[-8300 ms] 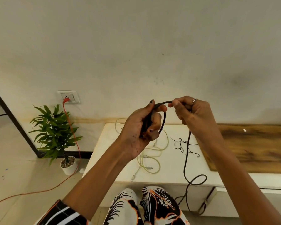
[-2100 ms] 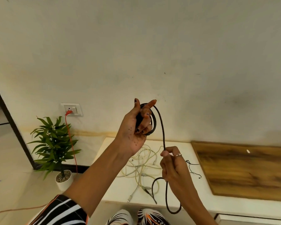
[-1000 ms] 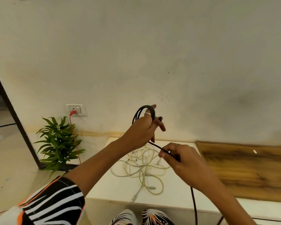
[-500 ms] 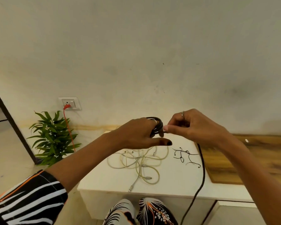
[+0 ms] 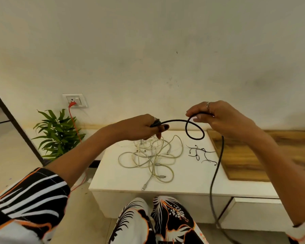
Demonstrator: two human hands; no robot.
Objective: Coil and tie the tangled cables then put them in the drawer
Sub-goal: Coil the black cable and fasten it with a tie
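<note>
Currently, left hand (image 5: pixel 139 127) grips the coiled part of the black cable (image 5: pixel 176 121); right hand (image 5: pixel 224 118) pinches a fresh loop, the remainder hanging floorward. White cables (image 5: pixel 148 155) lie tangled on the white cabinet (image 5: pixel 113 180).

Two hands are in view: the left hand (image 5: pixel 139 126) and the right hand (image 5: pixel 220 118), each gripping the one black cable (image 5: pixel 176 121), which makes one small loop (image 5: pixel 195 130) between them. On the right hand sits one ring (image 5: pixel 207 104). One white worktop (image 5: pixel 116 180) carries one tangle of pale cables (image 5: pixel 151 155); how many separate cables make it up cannot be told, though at least two plug ends show. Beside it lies one cluster of thin black ties (image 5: pixel 201 154), too fine to count. One wooden board (image 5: pixel 250 159), one potted plant (image 5: pixel 57 132), one wall socket (image 5: pixel 74 100) and one red cord (image 5: pixel 74 124) complete the count
</note>
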